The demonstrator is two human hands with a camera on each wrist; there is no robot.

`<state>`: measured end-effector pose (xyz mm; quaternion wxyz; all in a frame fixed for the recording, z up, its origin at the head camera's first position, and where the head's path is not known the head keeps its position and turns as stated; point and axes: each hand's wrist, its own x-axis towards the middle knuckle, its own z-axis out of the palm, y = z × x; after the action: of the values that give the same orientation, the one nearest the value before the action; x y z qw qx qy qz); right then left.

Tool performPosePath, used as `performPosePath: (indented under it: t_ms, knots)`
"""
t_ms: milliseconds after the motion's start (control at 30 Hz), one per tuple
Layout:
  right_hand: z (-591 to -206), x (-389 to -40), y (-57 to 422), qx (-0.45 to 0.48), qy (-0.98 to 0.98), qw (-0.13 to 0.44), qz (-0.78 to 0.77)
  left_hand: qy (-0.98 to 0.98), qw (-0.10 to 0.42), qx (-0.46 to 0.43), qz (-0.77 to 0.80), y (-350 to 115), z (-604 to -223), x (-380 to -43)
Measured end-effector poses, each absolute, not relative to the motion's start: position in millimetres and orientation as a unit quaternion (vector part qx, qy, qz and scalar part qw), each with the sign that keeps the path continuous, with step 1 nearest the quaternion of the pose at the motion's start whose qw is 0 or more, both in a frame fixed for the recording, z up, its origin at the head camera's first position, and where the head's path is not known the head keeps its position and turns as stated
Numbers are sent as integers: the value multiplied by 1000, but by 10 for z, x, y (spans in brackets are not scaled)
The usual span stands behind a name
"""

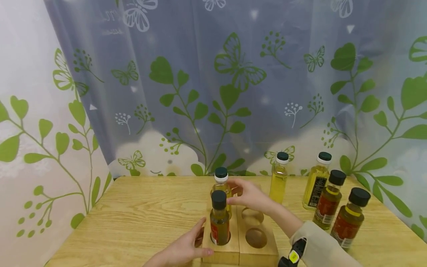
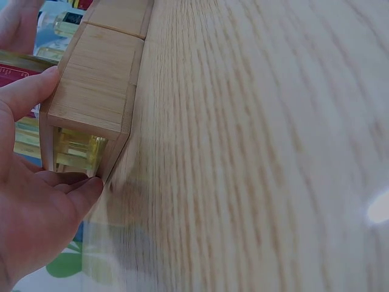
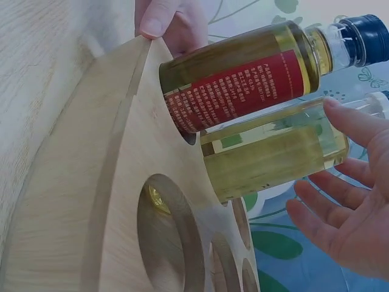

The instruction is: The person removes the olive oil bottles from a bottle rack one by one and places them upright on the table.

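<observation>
A wooden bottle rack [image 1: 257,254] with round holes stands at the front of the table. In its front left hole sits a dark-capped oil bottle [image 1: 219,222] with a red label. Just behind it is a clear bottle of yellow oil [image 3: 273,152] with a dark green cap and white collar, standing in the rack. My left hand [image 1: 186,244] grips the rack's left side near the front corner, thumb at the front. My right hand [image 1: 248,194] is around the yellow oil bottle's upper part, fingers spread; the thumb is at its shoulder, and contact is hard to tell.
To the right of the rack stand two more yellow oil bottles, one slim [image 1: 278,181] and one with a black label [image 1: 315,187]. Two red-label bottles, one farther back [image 1: 327,207] and one nearer [image 1: 347,224], stand there too. A patterned curtain [image 1: 186,111] hangs behind the wooden table [image 1: 150,200].
</observation>
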<state>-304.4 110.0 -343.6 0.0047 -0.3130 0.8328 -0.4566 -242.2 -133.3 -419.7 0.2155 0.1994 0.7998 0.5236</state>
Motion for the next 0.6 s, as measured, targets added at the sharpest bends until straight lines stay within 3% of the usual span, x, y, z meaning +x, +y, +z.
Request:
performPosePath:
  t_ms: [600]
  knots:
    - [-3416, -3086, 1035, -295, 852, -16, -433, 802, 217, 201, 518, -1335, -4200, -2442]
